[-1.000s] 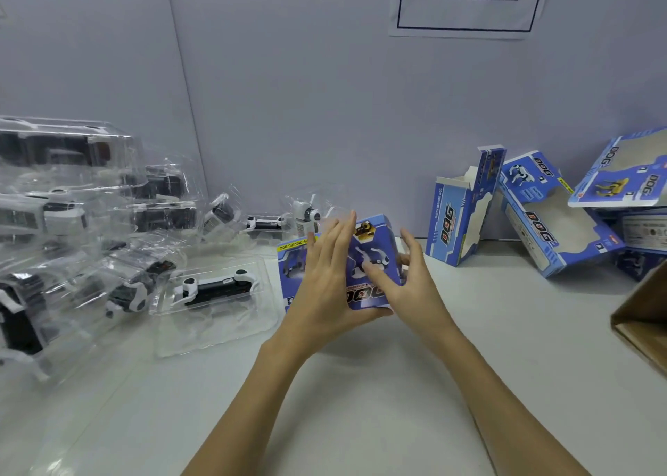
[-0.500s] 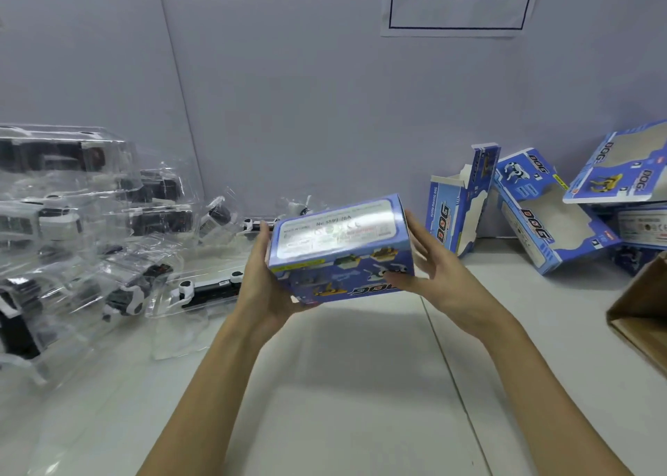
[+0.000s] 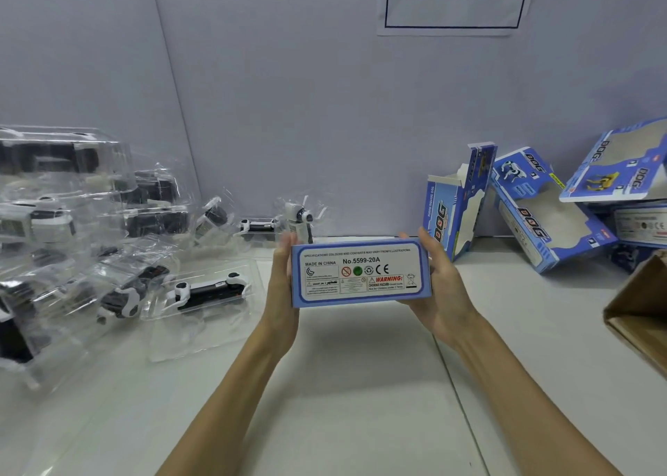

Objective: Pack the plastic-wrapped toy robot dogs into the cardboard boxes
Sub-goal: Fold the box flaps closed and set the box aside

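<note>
Above the white table (image 3: 361, 421), the left hand (image 3: 283, 295) and right hand (image 3: 442, 288) grip the ends of a closed blue DOG box (image 3: 361, 273) (label No.5599-20A facing up); wrapped robot dogs (image 3: 108, 259) crowd the left edge.

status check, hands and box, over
Left hand and right hand grip blue box ends, label side up, held above table. Nothing in the way.

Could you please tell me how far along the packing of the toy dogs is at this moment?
Done: nothing shows as finished; whether the held box is filled cannot be told. In hand: the left hand and right hand hold that closed box by its ends, label face up. Left: many wrapped toy dogs lie on the table's left, and open boxes wait by the wall on the right.
</note>
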Tool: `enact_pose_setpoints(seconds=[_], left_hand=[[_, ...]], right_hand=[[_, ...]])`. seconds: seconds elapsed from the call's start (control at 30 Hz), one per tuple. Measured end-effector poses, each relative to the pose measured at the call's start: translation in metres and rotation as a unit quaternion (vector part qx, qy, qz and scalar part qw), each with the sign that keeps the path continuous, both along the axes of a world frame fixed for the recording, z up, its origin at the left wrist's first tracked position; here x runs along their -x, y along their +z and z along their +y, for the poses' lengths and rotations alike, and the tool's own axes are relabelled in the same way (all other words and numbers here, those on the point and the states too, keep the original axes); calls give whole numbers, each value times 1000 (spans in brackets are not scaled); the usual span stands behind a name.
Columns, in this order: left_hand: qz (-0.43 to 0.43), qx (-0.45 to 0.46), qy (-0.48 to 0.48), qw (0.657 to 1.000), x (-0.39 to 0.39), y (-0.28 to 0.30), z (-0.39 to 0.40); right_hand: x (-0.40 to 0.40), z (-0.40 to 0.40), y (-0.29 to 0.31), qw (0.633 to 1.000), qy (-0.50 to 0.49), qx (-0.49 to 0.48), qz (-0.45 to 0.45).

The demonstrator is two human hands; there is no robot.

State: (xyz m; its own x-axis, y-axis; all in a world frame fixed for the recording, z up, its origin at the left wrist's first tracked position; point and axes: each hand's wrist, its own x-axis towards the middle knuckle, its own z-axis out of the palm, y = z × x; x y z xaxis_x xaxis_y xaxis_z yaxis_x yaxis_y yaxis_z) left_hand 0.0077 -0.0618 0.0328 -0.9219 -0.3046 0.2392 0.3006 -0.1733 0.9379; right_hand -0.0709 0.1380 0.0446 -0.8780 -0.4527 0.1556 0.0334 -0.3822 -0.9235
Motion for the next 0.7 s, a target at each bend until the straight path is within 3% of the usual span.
enact_pose_setpoints(seconds=[0.17, 0.27, 0.43, 0.53, 0.7], left_hand=[[-53, -68, -30, 996, 4, 1, -11], [-87, -58, -33, 994, 5, -2, -15], [-148, -68, -85, 983, 3, -2, -12], [-126, -75, -77, 986, 3, -1, -13], [-36, -77, -21, 996, 3, -7, -16]], right_hand=[[4, 12, 4, 998, 56, 19, -17], [5, 18, 8, 999, 13, 24, -39], [12, 9, -3, 995, -88, -7, 38], [13, 2, -10, 996, -79, -4, 41], [8, -5, -17, 992, -39, -98, 76]])
